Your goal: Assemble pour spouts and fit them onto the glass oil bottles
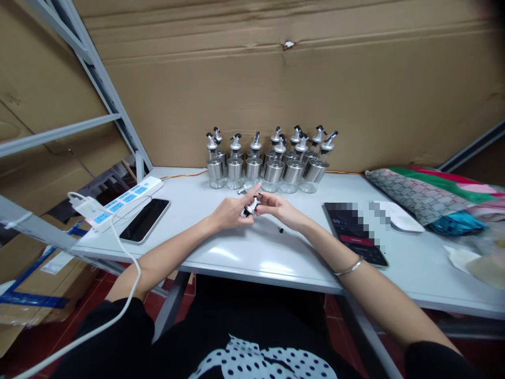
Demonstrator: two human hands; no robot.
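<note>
Above the middle of the white table, my left hand (231, 211) and my right hand (281, 208) meet around one silver and black pour spout (251, 206). The left fingers grip its body, while the right fingertips pinch at its top and side. Just behind my hands another loose silver spout (245, 188) lies on the table, partly hidden by my left hand. A small black cap (280, 230) rests on the table below my right hand. Several glass and steel oil bottles (274, 171) with spouts fitted stand in rows beyond.
At left are a white power strip (128, 198), a phone (145, 221) and a white cable (138, 273). On the right lie a dark phone (347, 226), a white device (398, 217) and colourful bags (434, 195). Cardboard (252, 89) walls the back; a metal frame (106, 89) rises at left.
</note>
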